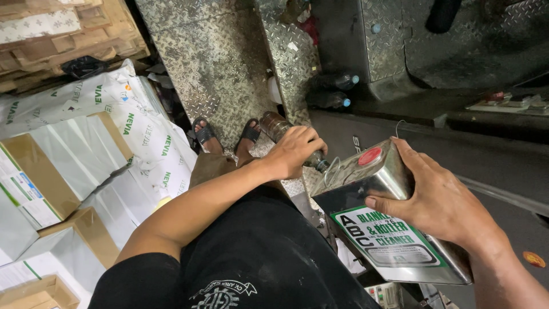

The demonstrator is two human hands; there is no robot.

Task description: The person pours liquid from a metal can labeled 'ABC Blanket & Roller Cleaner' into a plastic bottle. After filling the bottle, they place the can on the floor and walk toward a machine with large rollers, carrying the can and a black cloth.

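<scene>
Right hand is spread over the upper side of a rectangular metal can, fingers clamped across its shiny flank, thumb lying along the top edge. The can sits tilted, right of centre and near the camera. It carries one round red cap at its far corner and one label, a white rectangle with a green border and dark lettering, on the face turned up toward the camera. A thin wire handle loops beside the cap.

Left hand is wrapped round a dark brown bottle, fingers closed on its body; the bottle lies slanted, its neck pointing at the can's capped corner, just beside it. Whether neck and can touch, I cannot tell.

Over on the left, stacked paper packages: white wrapping with green print, brown cardboard-coloured panels on several. I count about six, piled from near to far. Behind them, far left, wooden pallets.

Below the hands, two feet in black sandals stand on a steel tread-plate floor. Farther back, centre, two dark bottles with light blue caps lie side by side against the grey machine body. One small orange patch shows at the near right.
</scene>
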